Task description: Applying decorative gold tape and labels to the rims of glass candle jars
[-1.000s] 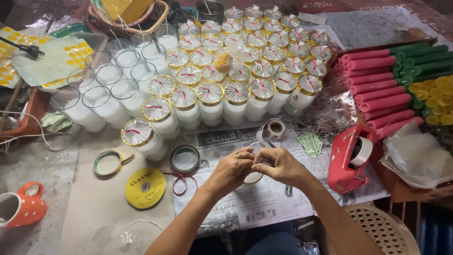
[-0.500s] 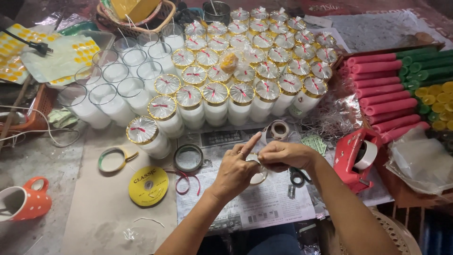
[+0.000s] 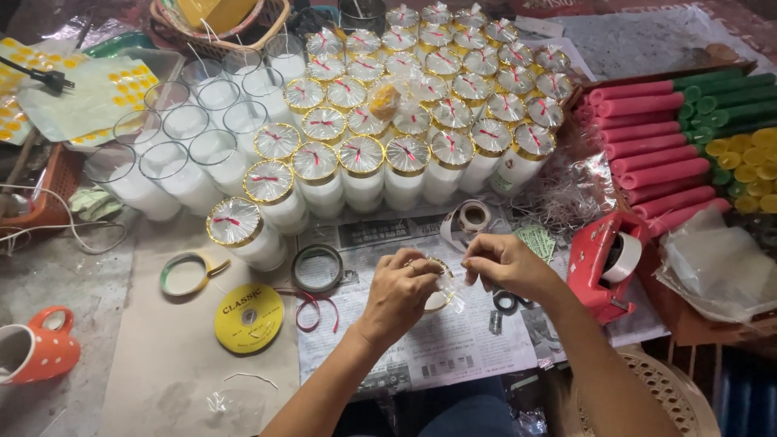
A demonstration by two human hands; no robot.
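Both hands, left hand (image 3: 401,295) and right hand (image 3: 503,263), pinch clear wrap on the candle jar (image 3: 441,295) held between them.

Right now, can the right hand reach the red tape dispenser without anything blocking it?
Probably yes. The right hand is beside the red tape dispenser, with only flat newspaper between them, though its fingers are pinching clear wrap.

We had our left hand (image 3: 402,293) cupped over a white candle jar (image 3: 438,298) on the newspaper (image 3: 421,344), while our right hand (image 3: 503,265) pinched the clear wrap (image 3: 450,285) at its gold-rimmed top. Scissors (image 3: 507,302) lay just beside the right hand. Wrapped jars (image 3: 405,105) crowded the worktop beyond, a yellow ribbon spool (image 3: 248,318) lay to the left, and a red tape dispenser (image 3: 603,263) stood to the right.
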